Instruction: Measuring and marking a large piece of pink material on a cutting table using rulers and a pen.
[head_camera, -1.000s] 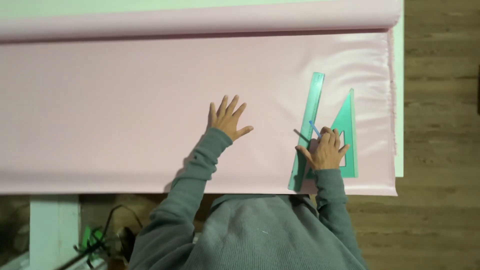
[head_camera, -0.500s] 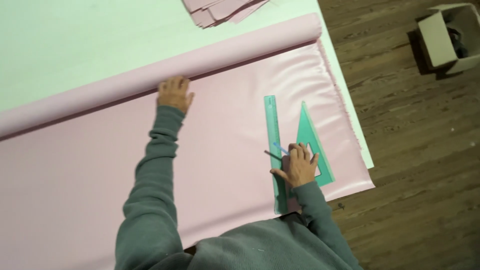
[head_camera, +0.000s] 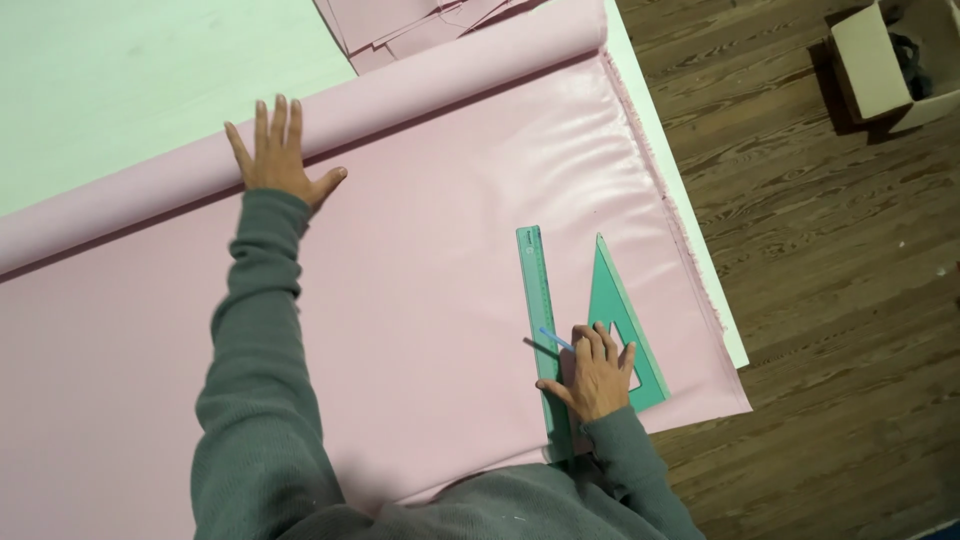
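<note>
Left hand (head_camera: 278, 160) has spread onto fabric roll (head_camera: 330, 110); ruler (head_camera: 543, 320) beneath right hand (head_camera: 597, 375).

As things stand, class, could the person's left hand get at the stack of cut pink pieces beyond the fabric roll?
Probably yes. The left hand lies flat on the fabric roll, and the cut pink pieces sit just past it with nothing between, though the arm already looks well stretched.

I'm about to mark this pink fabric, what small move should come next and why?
Probably push the roll a little further back with the left hand, which lies flat on it, while the right hand pins the ruler and triangle.
</note>
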